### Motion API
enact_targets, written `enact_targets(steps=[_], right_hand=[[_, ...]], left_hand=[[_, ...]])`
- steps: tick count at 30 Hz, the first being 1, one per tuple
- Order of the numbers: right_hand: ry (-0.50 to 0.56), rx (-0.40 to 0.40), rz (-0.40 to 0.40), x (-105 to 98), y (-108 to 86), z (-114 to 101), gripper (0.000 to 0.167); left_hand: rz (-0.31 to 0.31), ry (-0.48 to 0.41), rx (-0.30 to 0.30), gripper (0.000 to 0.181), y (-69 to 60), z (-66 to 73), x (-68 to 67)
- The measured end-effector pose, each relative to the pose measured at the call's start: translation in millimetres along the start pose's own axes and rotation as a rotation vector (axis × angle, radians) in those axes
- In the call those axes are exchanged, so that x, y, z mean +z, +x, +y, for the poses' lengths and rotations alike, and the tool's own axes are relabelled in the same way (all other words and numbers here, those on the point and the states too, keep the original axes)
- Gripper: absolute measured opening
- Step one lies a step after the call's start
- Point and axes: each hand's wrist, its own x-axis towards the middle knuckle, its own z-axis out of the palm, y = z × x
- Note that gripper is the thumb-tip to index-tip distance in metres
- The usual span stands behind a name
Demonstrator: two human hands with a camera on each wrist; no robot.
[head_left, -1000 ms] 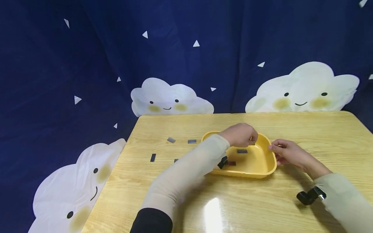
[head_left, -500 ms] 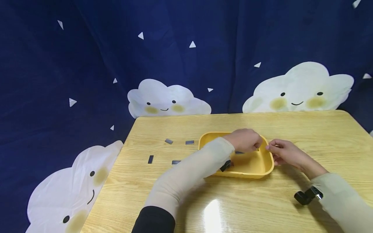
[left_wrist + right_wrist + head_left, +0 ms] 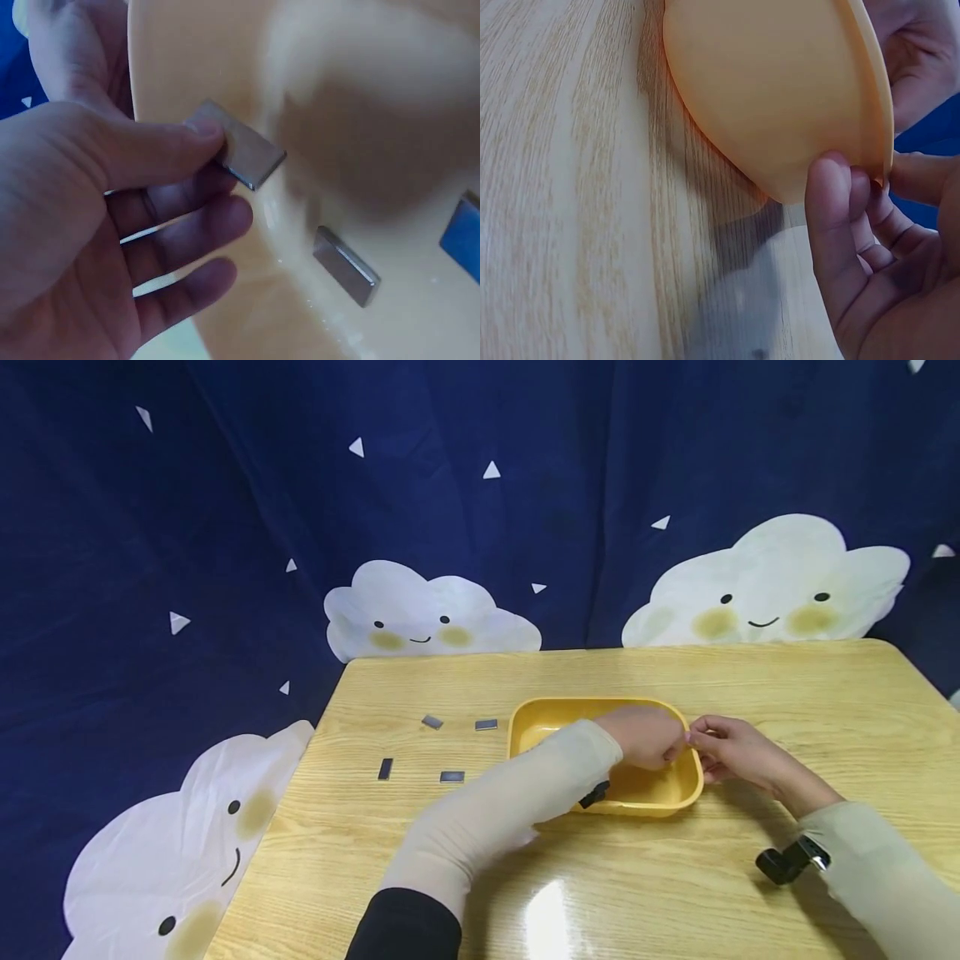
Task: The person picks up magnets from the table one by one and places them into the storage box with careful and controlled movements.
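I see the left hand (image 3: 90, 165) pinching one small, flat, silvery rectangular block (image 3: 251, 150) between thumb and fingers, inside the one yellow, round-cornered plastic tray (image 3: 652, 793). Beyond that pinch I count two more in the tray: a nearer brownish-silver oblong block (image 3: 345, 266) and a farther bluish flat block (image 3: 463, 236), cut off by the view's edge. Beside it, the right hand (image 3: 738, 756) grips the tray's rim. Well to the left hand's left, four small grey oblong blocks (image 3: 452, 777) lie on the pale wood-grain table (image 3: 315, 877).

The wood-grained surface (image 3: 675, 885) carries a yellow tray (image 3: 648, 812) beneath the left hand (image 3: 643, 737); four small grey rectangular pieces (image 3: 452, 777) lie flat, spaced apart, well left of that hand.
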Motion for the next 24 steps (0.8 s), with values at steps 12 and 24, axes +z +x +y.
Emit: enact_targets(steps=[12, 24], right_hand=[[-0.016, 0.003, 0.011, 1, -2.3, -4, 0.035], [0.003, 0.013, 0.014, 1, -0.1, 0, 0.031]], left_hand=[[-0.094, -0.015, -0.042, 0.004, 1.4, -0.8, 1.5], [-0.231, 0.073, -0.043, 0.016, 10.5, 10.0, 1.1]])
